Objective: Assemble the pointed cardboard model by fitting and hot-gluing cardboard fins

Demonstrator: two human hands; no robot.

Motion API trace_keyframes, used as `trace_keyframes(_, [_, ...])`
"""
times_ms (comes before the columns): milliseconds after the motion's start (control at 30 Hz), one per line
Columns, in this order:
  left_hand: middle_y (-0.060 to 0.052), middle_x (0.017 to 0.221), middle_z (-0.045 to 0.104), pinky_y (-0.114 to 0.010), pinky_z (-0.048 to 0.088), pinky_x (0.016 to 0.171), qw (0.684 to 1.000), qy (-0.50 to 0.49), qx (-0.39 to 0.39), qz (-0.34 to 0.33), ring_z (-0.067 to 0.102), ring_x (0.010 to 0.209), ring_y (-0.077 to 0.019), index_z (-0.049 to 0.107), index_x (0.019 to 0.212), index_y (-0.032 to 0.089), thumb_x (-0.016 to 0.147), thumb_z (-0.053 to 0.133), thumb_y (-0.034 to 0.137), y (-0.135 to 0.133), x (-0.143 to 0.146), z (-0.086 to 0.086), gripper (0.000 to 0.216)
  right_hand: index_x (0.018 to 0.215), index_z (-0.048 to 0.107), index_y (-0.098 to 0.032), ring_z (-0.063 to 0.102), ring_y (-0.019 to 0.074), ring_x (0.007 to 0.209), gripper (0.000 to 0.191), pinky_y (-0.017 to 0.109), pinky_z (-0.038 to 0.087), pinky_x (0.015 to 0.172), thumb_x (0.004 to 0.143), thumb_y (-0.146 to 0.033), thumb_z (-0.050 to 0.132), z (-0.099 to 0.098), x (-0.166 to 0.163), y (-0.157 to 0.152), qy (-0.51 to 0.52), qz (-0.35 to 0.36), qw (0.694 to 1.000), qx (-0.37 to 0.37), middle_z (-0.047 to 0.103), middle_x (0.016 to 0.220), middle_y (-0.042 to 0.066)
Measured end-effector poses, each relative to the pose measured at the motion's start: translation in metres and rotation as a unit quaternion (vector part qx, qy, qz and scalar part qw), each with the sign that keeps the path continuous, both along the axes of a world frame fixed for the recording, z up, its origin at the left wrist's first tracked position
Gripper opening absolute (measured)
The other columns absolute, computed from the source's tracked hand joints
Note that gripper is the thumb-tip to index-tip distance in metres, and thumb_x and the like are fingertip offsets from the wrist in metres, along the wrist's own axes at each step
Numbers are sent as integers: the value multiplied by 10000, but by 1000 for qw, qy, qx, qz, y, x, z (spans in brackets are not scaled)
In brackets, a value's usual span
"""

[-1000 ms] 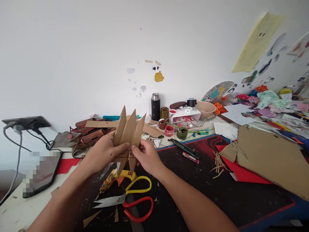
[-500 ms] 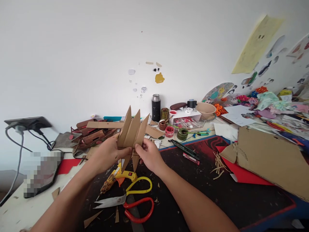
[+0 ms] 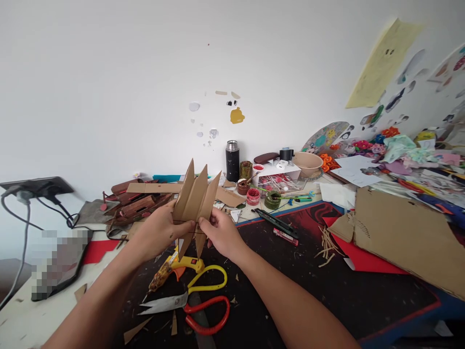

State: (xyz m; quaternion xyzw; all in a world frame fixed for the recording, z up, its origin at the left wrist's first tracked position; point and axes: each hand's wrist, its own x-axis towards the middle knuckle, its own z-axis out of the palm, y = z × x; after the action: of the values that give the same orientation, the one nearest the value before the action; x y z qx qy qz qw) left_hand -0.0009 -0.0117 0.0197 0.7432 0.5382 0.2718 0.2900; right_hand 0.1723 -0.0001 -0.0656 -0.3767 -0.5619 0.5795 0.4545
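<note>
Between my two hands is a spiky cardboard piece (image 3: 194, 196), with three pointed strips rising at the top and shorter points hanging below. My left hand (image 3: 158, 230) grips its left side, the thumb lying across the front. On the lower right, my right hand (image 3: 221, 232) pinches it, thumb in front and the other fingers curled behind, partly hidden. Just below the hands a yellow hot glue gun (image 3: 176, 269) lies on the dark mat (image 3: 308, 291). Nearer to me are scissors (image 3: 196, 300) with one yellow and one red handle, blades apart.
Behind stand a black flask (image 3: 232, 162) and open paint jars (image 3: 253, 197). A black utility knife (image 3: 276, 222) rests right of my hands. Large cardboard (image 3: 403, 237) covers red paper at right. A power strip (image 3: 36, 186) with cables and a tablet-like device (image 3: 61, 264) are at left.
The whole view has shifted slightly, so things appear a little further left. Both hands keep their hold on the cardboard piece, with no clear change in grip.
</note>
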Motion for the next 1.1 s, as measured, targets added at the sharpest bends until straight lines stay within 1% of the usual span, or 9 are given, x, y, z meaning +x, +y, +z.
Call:
trace_keyframes(100, [-47, 928, 790, -358, 582, 760, 1000, 6, 3, 7, 727, 855, -301, 719, 970, 203, 786, 662, 405, -2, 1, 0, 279, 970, 612, -231, 495, 132, 483, 105, 250, 421, 416, 937, -327, 637, 1, 0, 0, 1, -1, 1000, 1, 605, 736, -35])
trace_keyframes(267, [-49, 921, 790, -357, 569, 749, 1000, 23, 17, 11, 735, 864, -309, 686, 994, 206, 804, 628, 405, -6, 4, 0, 281, 978, 622, -238, 596, 173, 628, 89, 259, 468, 511, 926, -307, 644, 1, -2, -1, 8, -4, 1000, 14, 644, 782, -17])
trace_keyframes(467, [-75, 1020, 796, -369, 555, 805, 996, 64, 62, 27, 738, 926, -315, 666, 1040, 218, 806, 568, 378, -11, 13, -1, 301, 986, 627, -238, 668, 209, 779, 60, 292, 522, 649, 932, -263, 618, -2, -4, -1, -7, -16, 999, 41, 671, 813, -13])
trace_keyframes(567, [-89, 982, 797, -361, 535, 730, 987, 128, 64, 70, 751, 860, -321, 655, 1109, 212, 820, 517, 376, -19, 22, -2, 359, 1017, 648, -224, 679, 212, 844, 97, 304, 517, 724, 925, -240, 623, -3, -5, -3, -48, -53, 995, 63, 712, 901, 5])
trace_keyframes(700, [-115, 908, 791, -361, 472, 661, 959, 237, 73, 136, 758, 826, -363, 627, 1282, 192, 857, 487, 357, -28, 30, -3, 477, 1043, 659, -225, 644, 205, 810, 125, 304, 473, 708, 925, -262, 638, -2, -6, -8, -108, -102, 985, 85, 714, 927, 13])
trace_keyframes(800, [-99, 945, 792, -347, 479, 675, 970, 199, 74, 116, 752, 838, -339, 616, 1293, 203, 863, 510, 354, -27, 29, -3, 467, 1015, 644, -226, 630, 198, 789, 97, 294, 465, 694, 924, -262, 645, -2, -5, -7, -110, -107, 984, 89, 694, 880, 3])
trace_keyframes(900, [-72, 997, 782, -340, 518, 741, 990, 105, 71, 66, 737, 865, -299, 641, 1158, 208, 848, 534, 354, -18, 24, -5, 360, 1015, 637, -228, 625, 191, 771, 91, 278, 475, 672, 930, -260, 642, -4, -3, -2, -87, -91, 989, 75, 680, 840, -9])
trace_keyframes(967, [-58, 977, 772, -342, 532, 772, 995, 59, 65, 44, 721, 869, -285, 647, 1055, 208, 832, 543, 355, -12, 20, -6, 287, 1007, 630, -231, 618, 189, 742, 79, 268, 467, 630, 942, -276, 629, -6, -2, 2, -71, -73, 993, 64, 664, 808, -15])
trace_keyframes(1100, [-50, 904, 758, -356, 543, 743, 998, 9, 40, 43, 697, 823, -286, 661, 994, 198, 798, 595, 414, -3, 12, -8, 300, 1025, 629, -236, 604, 185, 682, 91, 261, 461, 582, 965, -297, 597, -8, -2, 4, -24, -30, 998, 46, 614, 743, -29])
